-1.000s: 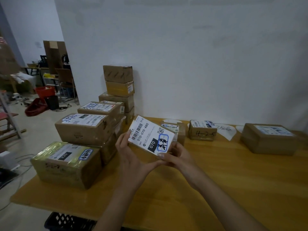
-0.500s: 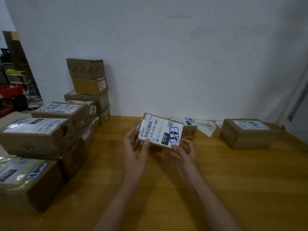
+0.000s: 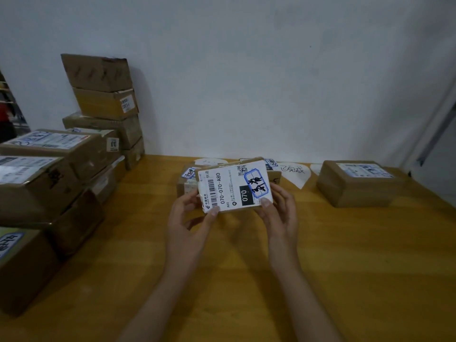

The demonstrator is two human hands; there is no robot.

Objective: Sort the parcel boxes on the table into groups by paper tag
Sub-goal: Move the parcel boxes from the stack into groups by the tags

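Parcel box (image 3: pixel 234 187): small brown carton. A white shipping label (image 3: pixel 222 191) reading 070-070-A80 covers its upper face, with a blue-bordered handwritten sticker (image 3: pixel 255 182) at the label's right end.

Location: held clear of the desk (image 3: pixel 345 255) near its middle, just in front of small boxes (image 3: pixel 185 186) by the wall, and tilted so the label faces the camera.

Handling (judged): light, since fingertips alone carry it. The card is stiff and looks not fragile. The label face is smooth and probably a little slick, so the short cardboard ends make the better hold.

Left hand (image 3: pixel 190 218): partly curled, thumb on the label's lower left corner, fingers behind the left end, gripping the box.

Right hand (image 3: pixel 278 213): thumb on the label's lower right edge, fingers wrapped behind the right end, gripping likewise.

Nearby: a handwritten paper tag (image 3: pixel 293 172) flat on the desk by the wall, a larger box (image 3: pixel 355 183) to its right, and stacked boxes (image 3: pixel 103 102) at the left.
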